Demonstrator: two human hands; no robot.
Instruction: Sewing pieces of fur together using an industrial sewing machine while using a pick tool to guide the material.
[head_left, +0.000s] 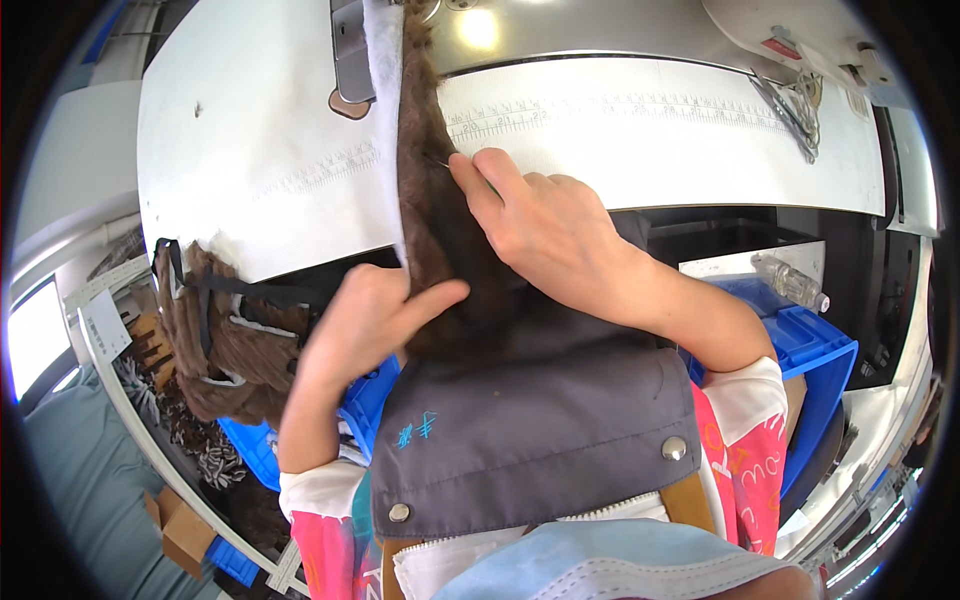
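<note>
A long strip of brown fur fabric (425, 115) with a pale backing runs from the sewing machine's metal plate (352, 55) down over the white table's edge onto my dark apron. My left hand (370, 320) grips this strip low at its left side, thumb lying across the fur. Higher up, my right hand (540, 230) has its fingers pinched at the strip's right side; a small, thin, pale metal tip shows at the fingertips, too small to identify.
The white worktable (680, 150) has printed rulers and metal scissors (790, 115) at its right. Below it are a plastic bottle (790, 285) and a blue bin (810, 360). A heap of brown fur pieces with black straps (210, 350) lies at the left, over more blue bins.
</note>
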